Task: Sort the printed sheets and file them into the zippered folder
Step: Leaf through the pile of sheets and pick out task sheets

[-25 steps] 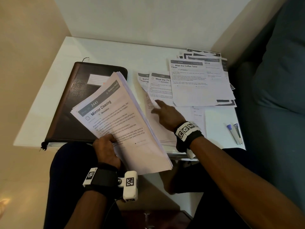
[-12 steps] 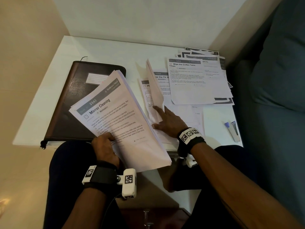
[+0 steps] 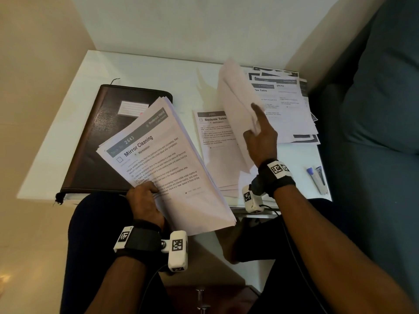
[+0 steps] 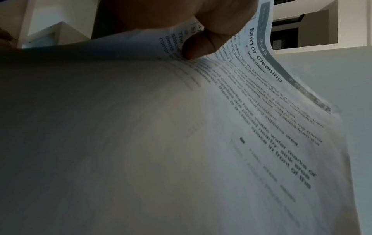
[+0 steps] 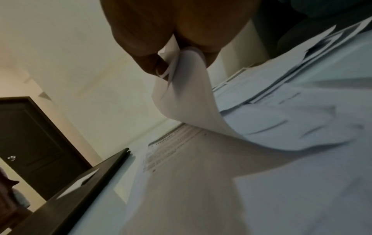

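A: Where do the printed sheets stand?

B: In three places. The left hand (image 3: 145, 202) holds a thick stack (image 3: 167, 168) tilted over the lap, thumb clamped on the "Mirror Cleaning" page on top, so its heading stays readable. That grip is closed round the stack's near edge.

A: And the right hand (image 3: 260, 141)?

B: It pinches a few lifted sheets (image 3: 238, 105) by one edge, thumb against fingers; the paper curls upward. I judge it is carrying them toward the fanned pile (image 3: 292, 109) at the far right of the table (image 3: 140, 64), where the "Coffee Table" pages lie.

A: What lies beneath the lift?

B: A middle pile with a "Bedside Table" sheet (image 3: 215, 141) showing on top, flat on the table.

A: The zippered folder (image 3: 99, 141)?

B: Closed, dark, on the left of the table, a lined label (image 3: 133, 108) on its cover, partly under the held stack. Nothing appears filed yet, so sorting seems to be the current step.

A: Anything else?

B: A pen-like item (image 3: 314, 176) near the table's right edge.
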`<action>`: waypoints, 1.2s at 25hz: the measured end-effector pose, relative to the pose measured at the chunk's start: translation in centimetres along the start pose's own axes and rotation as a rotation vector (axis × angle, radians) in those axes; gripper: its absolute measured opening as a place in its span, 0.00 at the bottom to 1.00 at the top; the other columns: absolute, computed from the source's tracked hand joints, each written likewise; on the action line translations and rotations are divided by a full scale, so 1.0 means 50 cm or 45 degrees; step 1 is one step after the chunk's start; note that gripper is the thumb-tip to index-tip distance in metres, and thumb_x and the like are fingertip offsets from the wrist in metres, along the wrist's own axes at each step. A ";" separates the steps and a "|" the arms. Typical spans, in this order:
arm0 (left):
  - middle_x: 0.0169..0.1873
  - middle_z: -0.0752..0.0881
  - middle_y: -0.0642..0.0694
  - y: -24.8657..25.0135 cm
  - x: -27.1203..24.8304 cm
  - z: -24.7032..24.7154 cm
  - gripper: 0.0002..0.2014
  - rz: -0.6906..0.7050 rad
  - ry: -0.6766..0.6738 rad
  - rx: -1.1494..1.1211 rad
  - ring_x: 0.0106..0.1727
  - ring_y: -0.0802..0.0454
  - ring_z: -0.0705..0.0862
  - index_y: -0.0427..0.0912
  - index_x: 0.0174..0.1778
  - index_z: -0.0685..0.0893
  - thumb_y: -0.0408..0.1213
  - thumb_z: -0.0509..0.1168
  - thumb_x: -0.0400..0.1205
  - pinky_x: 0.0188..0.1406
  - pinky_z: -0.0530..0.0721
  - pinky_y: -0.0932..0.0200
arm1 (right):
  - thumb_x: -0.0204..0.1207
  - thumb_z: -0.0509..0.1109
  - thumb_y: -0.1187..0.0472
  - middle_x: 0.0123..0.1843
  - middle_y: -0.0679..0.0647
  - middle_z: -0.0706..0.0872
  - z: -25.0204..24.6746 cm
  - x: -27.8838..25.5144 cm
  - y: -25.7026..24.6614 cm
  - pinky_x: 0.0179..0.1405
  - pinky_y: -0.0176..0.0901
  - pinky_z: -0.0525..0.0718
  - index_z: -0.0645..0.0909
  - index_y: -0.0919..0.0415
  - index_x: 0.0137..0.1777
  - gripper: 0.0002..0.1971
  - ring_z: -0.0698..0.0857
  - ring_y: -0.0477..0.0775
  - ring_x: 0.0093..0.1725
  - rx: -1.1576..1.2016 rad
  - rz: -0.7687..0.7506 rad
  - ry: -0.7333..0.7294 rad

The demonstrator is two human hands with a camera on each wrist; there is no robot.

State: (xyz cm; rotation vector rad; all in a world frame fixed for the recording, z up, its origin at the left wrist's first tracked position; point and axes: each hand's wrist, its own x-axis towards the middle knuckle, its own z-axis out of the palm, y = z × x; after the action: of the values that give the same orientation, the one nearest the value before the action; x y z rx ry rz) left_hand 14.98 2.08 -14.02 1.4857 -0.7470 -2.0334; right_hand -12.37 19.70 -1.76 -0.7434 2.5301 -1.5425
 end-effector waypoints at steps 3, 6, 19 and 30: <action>0.40 0.78 0.40 0.024 -0.046 0.027 0.13 0.055 0.007 0.004 0.44 0.40 0.81 0.42 0.32 0.78 0.26 0.69 0.55 0.46 0.83 0.46 | 0.76 0.65 0.71 0.79 0.57 0.79 -0.013 0.003 -0.018 0.60 0.36 0.81 0.54 0.44 0.90 0.44 0.82 0.52 0.63 -0.136 -0.006 -0.081; 0.36 0.80 0.43 0.030 -0.065 0.038 0.07 0.138 0.048 0.070 0.40 0.45 0.82 0.39 0.31 0.76 0.23 0.64 0.65 0.37 0.83 0.55 | 0.77 0.67 0.68 0.60 0.59 0.85 0.005 -0.016 -0.018 0.52 0.46 0.84 0.44 0.42 0.90 0.49 0.83 0.57 0.49 -0.202 0.037 -0.206; 0.45 0.90 0.47 0.091 -0.174 0.089 0.15 0.418 -0.035 0.226 0.46 0.50 0.90 0.33 0.53 0.86 0.16 0.61 0.77 0.36 0.88 0.61 | 0.89 0.58 0.41 0.76 0.50 0.83 0.018 -0.138 -0.021 0.79 0.55 0.74 0.80 0.52 0.78 0.25 0.79 0.51 0.76 -0.090 0.220 -0.808; 0.57 0.87 0.55 0.135 -0.236 0.316 0.28 0.974 -0.456 0.514 0.63 0.53 0.87 0.63 0.62 0.79 0.20 0.59 0.82 0.63 0.90 0.53 | 0.71 0.80 0.73 0.52 0.50 0.94 -0.100 -0.085 -0.096 0.59 0.57 0.90 0.90 0.51 0.52 0.17 0.92 0.51 0.52 0.572 0.313 -0.216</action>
State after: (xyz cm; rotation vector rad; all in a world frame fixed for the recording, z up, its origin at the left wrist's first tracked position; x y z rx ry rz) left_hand 3.57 7.41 2.61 0.7952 -1.6499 -1.5938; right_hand -8.51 23.87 4.04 -0.4590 1.9612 -1.7762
